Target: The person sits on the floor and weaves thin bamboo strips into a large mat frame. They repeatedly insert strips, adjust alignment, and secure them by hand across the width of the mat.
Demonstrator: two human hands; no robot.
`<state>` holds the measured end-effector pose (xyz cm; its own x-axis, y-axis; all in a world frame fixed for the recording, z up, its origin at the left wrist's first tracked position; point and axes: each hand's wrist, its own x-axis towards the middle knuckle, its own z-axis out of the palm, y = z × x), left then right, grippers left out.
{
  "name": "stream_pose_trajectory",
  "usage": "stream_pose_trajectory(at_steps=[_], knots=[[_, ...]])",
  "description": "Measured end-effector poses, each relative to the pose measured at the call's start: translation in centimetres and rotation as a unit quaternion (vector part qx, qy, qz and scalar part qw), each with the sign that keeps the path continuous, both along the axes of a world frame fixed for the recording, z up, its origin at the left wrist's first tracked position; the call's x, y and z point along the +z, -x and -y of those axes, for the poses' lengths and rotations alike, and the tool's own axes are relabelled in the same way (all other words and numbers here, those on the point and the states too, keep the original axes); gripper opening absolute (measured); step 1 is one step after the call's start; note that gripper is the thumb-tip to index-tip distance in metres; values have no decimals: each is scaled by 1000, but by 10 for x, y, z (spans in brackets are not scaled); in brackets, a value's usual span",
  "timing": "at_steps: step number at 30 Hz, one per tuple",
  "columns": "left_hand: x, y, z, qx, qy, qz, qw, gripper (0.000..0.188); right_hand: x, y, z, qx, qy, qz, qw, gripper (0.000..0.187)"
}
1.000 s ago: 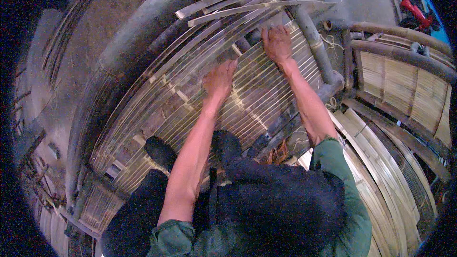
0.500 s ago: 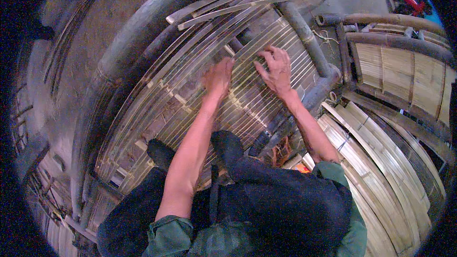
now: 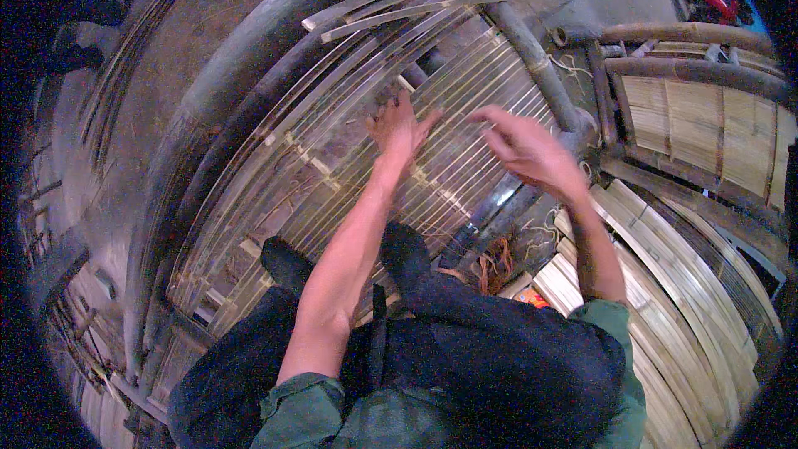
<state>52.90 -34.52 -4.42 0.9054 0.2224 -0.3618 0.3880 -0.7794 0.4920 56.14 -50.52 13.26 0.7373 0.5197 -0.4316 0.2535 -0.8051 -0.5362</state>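
Left hand (image 3: pixel 399 126) flat, fingers spread wide, pressed on bamboo slat panel (image 3: pixel 332 175) lying under person's feet. Right hand (image 3: pixel 528 150) raised above panel's right edge, fingers loosely open, holding nothing, blurred. Loose slats (image 3: pixel 416 4) stick out at panel's far end. Dark pole (image 3: pixel 532 54) runs beside right hand.

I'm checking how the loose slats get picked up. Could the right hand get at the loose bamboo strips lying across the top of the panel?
Probably yes. The right hand is raised, fingers open and empty, above the slatted panel. Nothing shows between it and the loose strips, though they lie farther away, so a forward stretch seems needed.
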Motion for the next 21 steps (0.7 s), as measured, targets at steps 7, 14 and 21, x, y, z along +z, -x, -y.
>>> stream_pose_trajectory(at_steps=[7, 14, 21], knots=[[-25, -28, -3, 111, 126, -101, 981, 53, -37, -78, 26, 34, -37, 454, 889, 27], [-53, -19, -18, 115, 142, -98, 978, 51, -173, -55, -83, -51, 144, 72, 986, 34], [-58, -21, -17, 153, 160, -74, 972, 42, -174, -62, -83, -112, -7, -216, 970, 53]])
